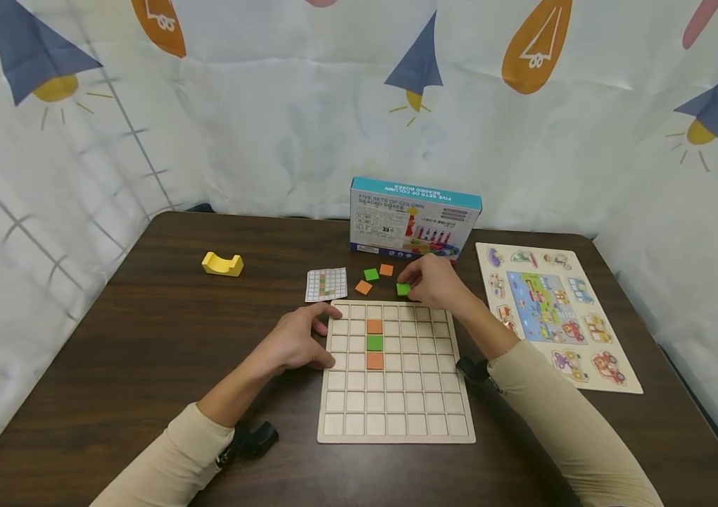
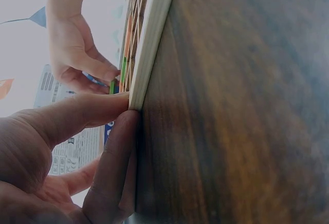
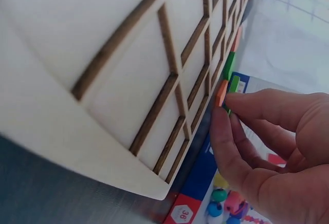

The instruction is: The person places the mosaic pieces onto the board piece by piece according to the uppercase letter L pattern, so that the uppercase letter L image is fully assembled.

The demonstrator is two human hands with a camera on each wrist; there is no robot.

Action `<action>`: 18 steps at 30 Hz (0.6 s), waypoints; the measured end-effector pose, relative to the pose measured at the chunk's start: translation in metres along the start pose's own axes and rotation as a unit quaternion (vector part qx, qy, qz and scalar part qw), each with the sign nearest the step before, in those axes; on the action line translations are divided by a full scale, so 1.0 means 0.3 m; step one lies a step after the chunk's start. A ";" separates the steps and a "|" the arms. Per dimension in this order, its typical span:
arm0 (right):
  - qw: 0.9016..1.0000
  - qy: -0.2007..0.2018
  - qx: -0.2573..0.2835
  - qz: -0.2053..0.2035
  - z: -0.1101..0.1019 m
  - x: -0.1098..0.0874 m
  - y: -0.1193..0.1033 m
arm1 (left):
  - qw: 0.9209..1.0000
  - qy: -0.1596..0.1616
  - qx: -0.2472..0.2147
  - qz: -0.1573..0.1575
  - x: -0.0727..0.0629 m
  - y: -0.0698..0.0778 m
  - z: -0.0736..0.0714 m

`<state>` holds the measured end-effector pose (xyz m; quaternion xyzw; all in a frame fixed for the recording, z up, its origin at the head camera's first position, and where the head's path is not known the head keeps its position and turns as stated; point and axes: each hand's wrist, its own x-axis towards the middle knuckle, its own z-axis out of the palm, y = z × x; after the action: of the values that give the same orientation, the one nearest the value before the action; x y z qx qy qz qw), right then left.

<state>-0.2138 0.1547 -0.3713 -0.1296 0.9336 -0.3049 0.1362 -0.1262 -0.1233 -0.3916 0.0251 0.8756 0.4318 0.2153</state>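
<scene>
A pale wooden grid board [image 1: 395, 405] lies on the table, with two orange squares and one green square [image 1: 374, 343] stacked in one column of its cells. Along the board's left edge rests my left hand [image 1: 296, 340], its thumb and forefinger spread apart. The left wrist view shows those fingertips right against the rim [image 2: 146, 62]. Beyond the board's far edge, my right hand [image 1: 436, 283] pinches a green square tile [image 1: 402, 289] between thumb and fingers. Near it lie another green tile [image 1: 371, 274] and two orange tiles [image 1: 363, 287].
A small pattern card [image 1: 326, 284] lies at the board's far left corner. A printed toy box [image 1: 414, 217] stands behind the tiles. To the right is a picture puzzle board [image 1: 600, 362]; a yellow curved block [image 1: 222, 265] sits at the left. Dark brown table [image 1: 143, 366] surrounds them.
</scene>
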 end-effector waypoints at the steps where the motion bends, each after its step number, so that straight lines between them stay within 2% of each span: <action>1: 1.000 0.002 -0.002 -0.001 -0.001 -0.002 -0.003 | 1.000 0.000 0.000 0.000 -0.001 0.000 0.000; 18: 1.000 0.008 0.016 0.016 -0.008 -0.038 -0.019 | 1.000 -0.003 0.000 -0.003 0.001 0.005 -0.002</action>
<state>-0.2029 0.1552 -0.3639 -0.1103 0.9315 -0.3190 0.1352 -0.1268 -0.1228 -0.3903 0.0235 0.8751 0.4307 0.2195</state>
